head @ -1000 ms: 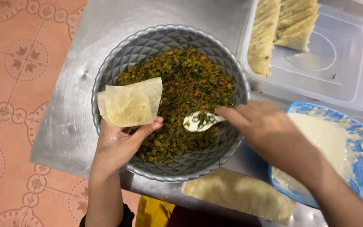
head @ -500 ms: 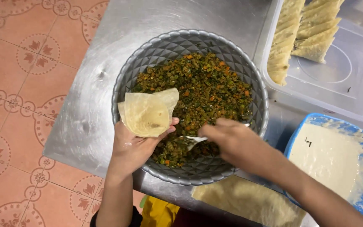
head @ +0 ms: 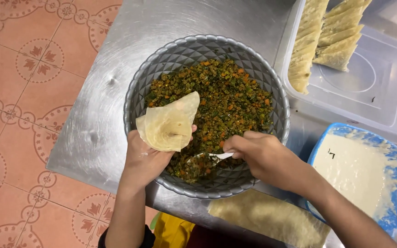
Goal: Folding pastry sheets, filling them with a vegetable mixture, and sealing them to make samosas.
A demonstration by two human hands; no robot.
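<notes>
My left hand holds a thin pale pastry sheet folded into a cone, over the near left part of a grey ribbed bowl. The bowl is full of chopped green and orange filling. My right hand grips a white spoon, whose bowl is dug into the filling at the near side, just right of the cone.
The bowl stands on a steel table with tiled floor to the left. A clear plastic box at the back right holds several folded pastries. A blue tub of white paste sits right. Flat pastry sheets lie at the near edge.
The spoon has gone from held above the filling down into it at the near side. My left hand has kept the cone steady over the bowl.
</notes>
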